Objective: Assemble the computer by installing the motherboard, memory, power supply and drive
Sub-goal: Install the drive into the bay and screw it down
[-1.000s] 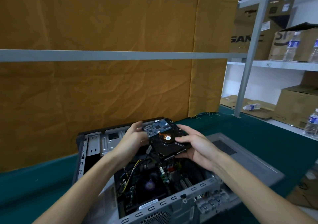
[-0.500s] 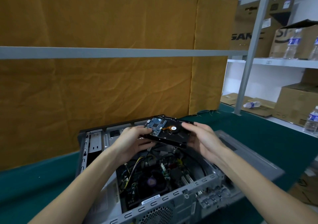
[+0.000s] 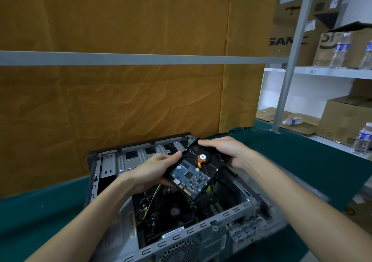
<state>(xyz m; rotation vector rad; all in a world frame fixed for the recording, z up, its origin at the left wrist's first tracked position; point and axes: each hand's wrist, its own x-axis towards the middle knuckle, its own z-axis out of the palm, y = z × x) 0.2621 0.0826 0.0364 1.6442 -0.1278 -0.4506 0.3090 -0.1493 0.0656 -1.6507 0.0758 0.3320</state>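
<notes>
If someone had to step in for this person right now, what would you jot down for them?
Left hand and right hand both grip the hard drive, circuit side up, in the air over the open computer case on the green table.
Done: the motherboard with its cooler fan and cables sits in the case.
Left: seat the drive in a bay and connect it. Memory and power supply: cannot tell from here.

Both forearms are bare to the frame's edge, with no sleeves, gloves, watch or rings showing.
</notes>
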